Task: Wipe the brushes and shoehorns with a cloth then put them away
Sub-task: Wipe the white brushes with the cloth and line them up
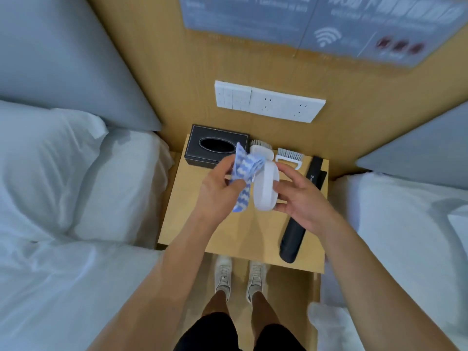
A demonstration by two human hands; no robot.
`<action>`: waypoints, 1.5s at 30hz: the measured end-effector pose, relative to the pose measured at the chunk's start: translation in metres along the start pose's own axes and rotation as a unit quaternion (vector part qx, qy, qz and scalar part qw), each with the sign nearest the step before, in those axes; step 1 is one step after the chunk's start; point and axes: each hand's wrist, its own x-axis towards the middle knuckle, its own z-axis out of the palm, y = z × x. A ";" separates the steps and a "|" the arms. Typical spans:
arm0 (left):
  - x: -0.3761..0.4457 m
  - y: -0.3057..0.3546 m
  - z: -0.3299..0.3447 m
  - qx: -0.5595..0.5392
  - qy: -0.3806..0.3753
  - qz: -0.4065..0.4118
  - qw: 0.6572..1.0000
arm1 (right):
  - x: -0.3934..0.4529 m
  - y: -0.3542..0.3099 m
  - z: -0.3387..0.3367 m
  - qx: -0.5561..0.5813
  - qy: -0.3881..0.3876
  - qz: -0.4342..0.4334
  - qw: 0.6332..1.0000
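My left hand (219, 188) grips a blue-and-white zigzag cloth (243, 173) above the wooden nightstand (228, 231). My right hand (301, 196) holds a white oval brush (266, 188) by its edges, its smooth back facing me, right beside the cloth. Behind them on the nightstand lie a white brush with grey bristles (260, 148) and a smaller white brush with grey bristles and a loop handle (290, 158). A long black shoehorn (295, 234) lies along the right side, partly hidden by my right hand.
A black tissue box (215, 148) stands at the nightstand's back left. White beds flank it, left (76, 198) and right (405, 224). A switch and socket panel (268, 101) is on the wooden wall. My feet in pale shoes (239, 274) stand below the front edge.
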 end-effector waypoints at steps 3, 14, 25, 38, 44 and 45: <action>-0.019 0.031 0.008 0.037 -0.004 0.078 0.996 | -0.028 -0.021 0.011 -0.035 0.020 -0.040 0.998; -0.044 0.105 -0.001 -0.020 0.005 0.128 0.992 | -0.092 -0.066 0.021 -0.048 0.030 -0.126 0.990; -0.056 0.128 0.020 0.171 0.030 0.320 0.931 | -0.119 -0.091 0.015 -0.058 0.019 -0.141 0.988; -0.071 0.134 0.003 0.260 -0.076 0.408 0.872 | -0.123 -0.105 0.009 -0.093 0.020 -0.157 0.983; -0.065 0.152 0.006 0.302 -0.015 0.428 0.852 | -0.122 -0.117 0.011 -0.119 0.017 -0.166 0.979; -0.066 0.154 0.007 0.302 -0.014 0.429 0.851 | -0.122 -0.120 0.011 -0.116 0.020 -0.168 0.979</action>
